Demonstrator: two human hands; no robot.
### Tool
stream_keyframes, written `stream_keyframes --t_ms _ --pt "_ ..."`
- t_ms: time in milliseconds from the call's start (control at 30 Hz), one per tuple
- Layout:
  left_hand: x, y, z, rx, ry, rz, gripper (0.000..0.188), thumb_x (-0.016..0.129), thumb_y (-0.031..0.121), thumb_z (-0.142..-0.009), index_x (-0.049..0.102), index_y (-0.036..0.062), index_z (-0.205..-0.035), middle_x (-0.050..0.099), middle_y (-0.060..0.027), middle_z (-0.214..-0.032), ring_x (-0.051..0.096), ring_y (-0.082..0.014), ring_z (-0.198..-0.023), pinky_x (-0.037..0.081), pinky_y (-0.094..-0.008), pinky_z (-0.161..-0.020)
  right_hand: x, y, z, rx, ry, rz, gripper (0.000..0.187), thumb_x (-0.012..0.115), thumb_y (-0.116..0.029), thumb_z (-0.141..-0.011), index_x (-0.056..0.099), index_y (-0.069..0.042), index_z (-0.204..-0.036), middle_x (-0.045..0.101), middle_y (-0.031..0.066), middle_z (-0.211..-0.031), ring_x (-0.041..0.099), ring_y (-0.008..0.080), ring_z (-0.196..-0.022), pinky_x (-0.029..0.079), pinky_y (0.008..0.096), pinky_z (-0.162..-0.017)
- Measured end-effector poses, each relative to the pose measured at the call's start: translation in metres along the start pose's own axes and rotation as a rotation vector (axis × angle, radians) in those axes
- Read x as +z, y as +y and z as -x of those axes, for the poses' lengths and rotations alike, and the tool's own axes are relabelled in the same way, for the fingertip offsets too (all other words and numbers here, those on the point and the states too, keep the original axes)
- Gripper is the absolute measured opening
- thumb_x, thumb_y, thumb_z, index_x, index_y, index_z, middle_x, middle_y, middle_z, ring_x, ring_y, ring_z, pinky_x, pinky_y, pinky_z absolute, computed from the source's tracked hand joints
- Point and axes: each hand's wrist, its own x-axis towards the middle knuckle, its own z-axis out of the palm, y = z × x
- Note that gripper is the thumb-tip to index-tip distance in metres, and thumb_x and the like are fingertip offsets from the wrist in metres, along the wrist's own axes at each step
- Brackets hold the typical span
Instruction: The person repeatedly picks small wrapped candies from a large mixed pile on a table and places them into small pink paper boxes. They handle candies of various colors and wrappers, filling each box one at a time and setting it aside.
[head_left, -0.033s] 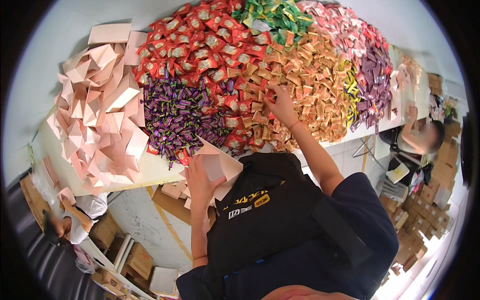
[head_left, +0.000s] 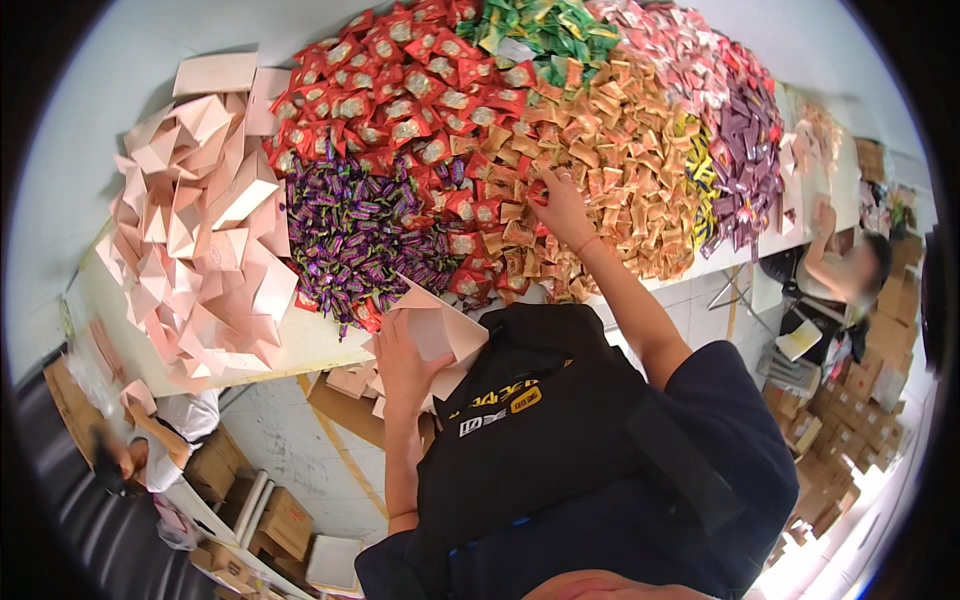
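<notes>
My left hand (head_left: 402, 365) grips an open pink paper box (head_left: 458, 333) by its side, just over the table's near edge. Out over the pile reaches my right hand (head_left: 562, 208), its fingers drawn together where the gold-wrapped candies (head_left: 630, 185) meet the red packets (head_left: 400, 95). Whatever its fingertips pinch, if anything, is too small to make out. Small purple-wrapped candies (head_left: 355, 225) lie heaped to the left, beyond the box.
Folded pink boxes (head_left: 190, 230) are stacked at the table's left. Green packets (head_left: 550, 35), pink-white packets (head_left: 670, 50), yellow candies (head_left: 697, 155) and dark purple packets (head_left: 740, 150) lie farther off. One person sits left, another right. A carton (head_left: 345, 412) stands below the edge.
</notes>
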Motion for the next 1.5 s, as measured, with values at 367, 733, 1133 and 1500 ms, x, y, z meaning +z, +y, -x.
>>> stream_keyframes --t_ms 367,733,1133,1500 --pt "0.025 0.066 -0.043 0.092 -0.123 -0.070 0.091 0.088 0.025 -0.053 0.041 -0.0001 -0.127 0.043 -0.0166 -0.130 0.038 -0.0373 -0.128 0.028 -0.0539 -0.107 -0.047 0.027 -0.058 0.278 -0.087 -0.885 0.020 0.069 -0.018 -0.082 0.058 -0.006 -0.093 0.062 0.0073 -0.086 0.060 0.0158 -0.077 0.049 0.0301 -0.065" --pt "0.039 0.099 -0.091 0.104 -0.208 -0.222 0.091 0.087 0.030 -0.055 0.041 0.0006 -0.128 0.044 -0.0197 -0.133 0.036 -0.0423 -0.131 0.027 -0.0553 -0.106 -0.059 0.086 -0.213 0.218 0.129 0.312 0.055 0.069 -0.057 -0.077 0.061 -0.003 -0.086 0.063 0.0104 -0.079 0.063 0.0248 -0.069 0.053 0.0379 -0.060" --pt "0.054 0.130 -0.108 0.142 -0.273 -0.234 0.087 0.086 0.028 -0.055 0.041 0.0004 -0.125 0.045 -0.0163 -0.128 0.040 -0.0376 -0.125 0.031 -0.0531 -0.102 -0.094 0.098 -0.192 0.184 0.363 -0.644 0.033 0.074 -0.024 -0.070 0.059 -0.006 -0.094 0.057 0.0072 -0.083 0.056 0.0228 -0.076 0.047 0.0353 -0.067" --pt "0.073 0.162 -0.120 0.141 -0.301 -0.331 0.089 0.086 0.028 -0.052 0.042 0.0017 -0.125 0.044 -0.0152 -0.126 0.042 -0.0362 -0.120 0.032 -0.0530 -0.099 -0.199 0.260 -0.237 0.537 0.408 -0.169 0.039 0.073 -0.037 -0.070 0.068 -0.005 -0.094 0.070 0.0135 -0.086 0.068 0.0288 -0.085 0.054 0.0390 -0.074"
